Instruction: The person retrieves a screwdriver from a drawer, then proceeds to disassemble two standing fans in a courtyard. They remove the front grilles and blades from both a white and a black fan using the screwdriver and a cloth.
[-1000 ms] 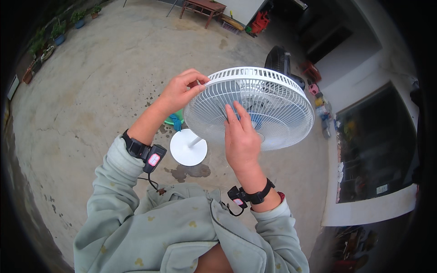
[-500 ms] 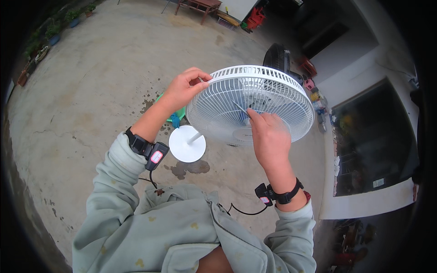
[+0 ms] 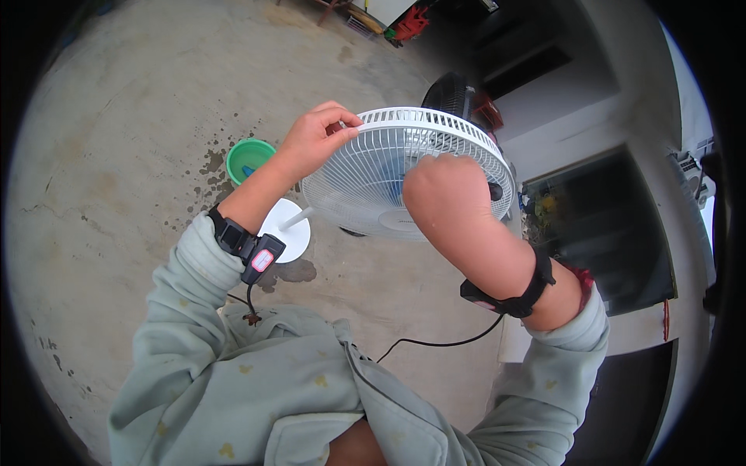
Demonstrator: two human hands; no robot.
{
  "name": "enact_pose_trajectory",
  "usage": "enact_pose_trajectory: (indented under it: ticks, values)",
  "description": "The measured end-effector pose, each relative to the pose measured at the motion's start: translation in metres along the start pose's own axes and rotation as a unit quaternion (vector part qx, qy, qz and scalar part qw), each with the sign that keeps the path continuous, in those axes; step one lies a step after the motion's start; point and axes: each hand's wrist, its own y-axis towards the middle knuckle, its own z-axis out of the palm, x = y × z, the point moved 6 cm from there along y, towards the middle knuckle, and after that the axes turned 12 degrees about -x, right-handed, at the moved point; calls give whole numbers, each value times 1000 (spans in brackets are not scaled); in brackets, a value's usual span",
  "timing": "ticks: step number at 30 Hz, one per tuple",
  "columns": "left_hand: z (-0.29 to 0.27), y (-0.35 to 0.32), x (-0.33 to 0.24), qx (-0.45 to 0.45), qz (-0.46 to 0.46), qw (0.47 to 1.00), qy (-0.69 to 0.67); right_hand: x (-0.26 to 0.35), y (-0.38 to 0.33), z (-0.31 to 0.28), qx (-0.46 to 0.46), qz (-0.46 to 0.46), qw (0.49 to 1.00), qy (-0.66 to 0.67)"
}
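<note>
A white standing fan tilts up toward me, its round wire grille facing the camera and its round white base on the concrete below. My left hand grips the upper left rim of the grille. My right hand is curled over the grille's right half, fingers pressed against the wires; what the fingertips hold is hidden behind the hand. Both wrists carry black straps with small devices.
A green bucket stands on wet concrete beyond the fan base. A black fan sits behind the white one. A black cable trails across the floor. A dark doorway and building wall lie to the right.
My right hand moved from the grille's centre toward its right side and closed into a curl. The view has shifted closer; my left hand kept its grip on the rim.
</note>
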Motion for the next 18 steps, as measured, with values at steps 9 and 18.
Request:
enact_pose_trajectory:
  ticks: [9,18]
  values:
    - [2,-7,-1,-19,6,999,-45,4,-12,8,-8,27,1000,-7]
    - [7,-15,-4,-22,54,996,-62,-6,39,14,139,-185,973,22]
